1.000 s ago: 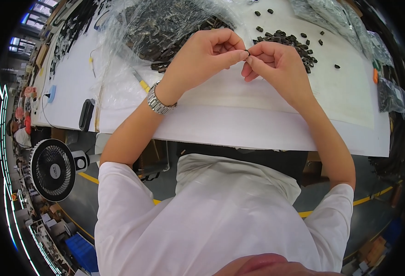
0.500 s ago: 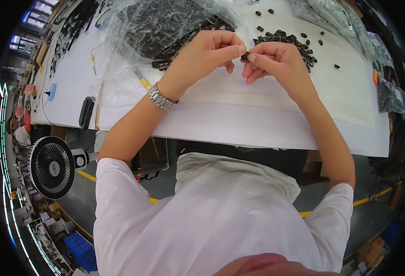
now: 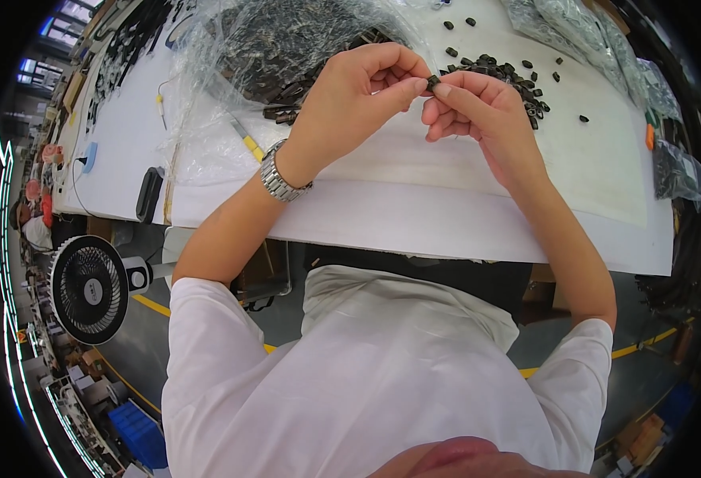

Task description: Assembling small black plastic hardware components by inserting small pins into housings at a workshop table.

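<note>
Worked over a broad white table (image 3: 446,215), probably useful as a pale ground for fine work. On it, toward the far left, had a large, crumpled clear plastic bag (image 3: 279,40), apparently packed with dark parts (image 3: 283,113) and with a few bare at its near edge — perhaps spread wide for easy access. Along the far right, had more clear bags (image 3: 581,36) heaped loosely, with contents too unclear to tell; likely put there to free the middle. Held the left hand (image 3: 358,88) and the right hand (image 3: 482,103) close together above the table, wrists well apart, seemingly so as to meet at the fingertips alone. Just beyond the right hand, had a loose heap of small pieces (image 3: 525,88) in no container, presumably for short reach. At the right edge, had a smaller clear bag (image 3: 681,171) with something dark inside. Least of all, pinched one tiny dark piece (image 3: 433,82) up off the table, between the hands: clamped left thumb and forefinger on one side, right thumb and forefinger on the other — apparently for control. Curled the other right fingers loosely below.
</note>
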Tool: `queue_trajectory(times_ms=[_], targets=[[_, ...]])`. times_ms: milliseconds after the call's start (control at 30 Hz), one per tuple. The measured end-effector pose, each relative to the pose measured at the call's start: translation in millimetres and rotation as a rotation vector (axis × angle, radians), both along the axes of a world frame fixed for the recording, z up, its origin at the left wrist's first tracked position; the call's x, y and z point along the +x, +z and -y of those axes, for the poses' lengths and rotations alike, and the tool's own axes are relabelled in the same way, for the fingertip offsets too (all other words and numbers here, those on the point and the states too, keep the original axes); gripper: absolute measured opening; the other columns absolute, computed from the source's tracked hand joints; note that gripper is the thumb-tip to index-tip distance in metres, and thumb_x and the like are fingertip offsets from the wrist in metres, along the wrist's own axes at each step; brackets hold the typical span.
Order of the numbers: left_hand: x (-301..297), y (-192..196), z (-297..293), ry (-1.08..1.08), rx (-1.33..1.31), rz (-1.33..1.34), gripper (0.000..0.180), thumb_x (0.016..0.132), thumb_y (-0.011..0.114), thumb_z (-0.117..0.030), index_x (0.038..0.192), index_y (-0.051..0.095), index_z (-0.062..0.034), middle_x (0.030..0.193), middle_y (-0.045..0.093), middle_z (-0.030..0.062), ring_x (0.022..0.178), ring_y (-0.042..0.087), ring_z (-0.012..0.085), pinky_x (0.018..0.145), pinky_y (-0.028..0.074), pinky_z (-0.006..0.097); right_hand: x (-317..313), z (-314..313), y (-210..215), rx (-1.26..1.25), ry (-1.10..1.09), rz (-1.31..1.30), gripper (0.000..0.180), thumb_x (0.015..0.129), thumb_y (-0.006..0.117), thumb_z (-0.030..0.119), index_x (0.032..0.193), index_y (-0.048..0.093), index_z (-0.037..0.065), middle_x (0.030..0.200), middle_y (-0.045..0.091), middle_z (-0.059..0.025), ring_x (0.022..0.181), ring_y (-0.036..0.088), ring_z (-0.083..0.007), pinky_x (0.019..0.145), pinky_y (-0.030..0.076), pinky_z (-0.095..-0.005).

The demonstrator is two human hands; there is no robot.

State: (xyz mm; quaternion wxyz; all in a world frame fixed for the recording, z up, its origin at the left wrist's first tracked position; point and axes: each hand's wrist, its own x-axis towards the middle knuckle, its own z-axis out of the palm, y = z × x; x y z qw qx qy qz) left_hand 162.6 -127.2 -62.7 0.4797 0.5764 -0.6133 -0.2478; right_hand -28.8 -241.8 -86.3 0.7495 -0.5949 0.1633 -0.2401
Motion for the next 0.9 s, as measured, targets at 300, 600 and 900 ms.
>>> queue_trajectory(times_ms=[300, 600, 900], targets=[[-1.6, -0.6, -2.8, 0.054, -0.168, 0.388, 0.014, 0.095, 0.072, -0.006, 0.107, 0.070, 0.0027, 0.097, 0.072, 0.0044, 0.088, 0.069, 0.0110, 0.083, 0.057, 0.026, 0.4, -3.8, 3.4, -0.205, -0.029, -0.034, 0.023, 0.106, 0.062, 0.011, 0.114, 0.072, -0.008, 0.092, 0.078, -0.0141, 0.078, 0.076, -0.0173, 0.076, 0.063, -0.0289], [-3.9, -5.3, 1.2, 0.030, 0.001, 0.009, 0.013, 0.100, 0.070, -0.010, 0.107, 0.071, 0.0018, 0.094, 0.071, 0.0006, 0.086, 0.066, 0.0076, 0.076, 0.056, 0.025, 1.8, -0.3, 2.6, -0.178, -0.052, 0.064, 0.023, 0.106, 0.061, 0.010, 0.115, 0.072, -0.008, 0.093, 0.078, -0.0143, 0.084, 0.078, -0.0189, 0.079, 0.064, -0.0291], [1.6, -11.8, 4.9, -0.053, 0.133, -0.430, 0.020, 0.100, 0.074, -0.019, 0.106, 0.074, -0.0002, 0.087, 0.068, -0.0011, 0.070, 0.056, 0.0057, 0.070, 0.046, 0.023, 5.5, -18.4, 4.3, -0.583, -0.249, -0.039, 0.017, 0.105, 0.063, 0.007, 0.112, 0.072, -0.005, 0.093, 0.079, -0.0103, 0.087, 0.077, -0.0154, 0.081, 0.062, -0.0286]])
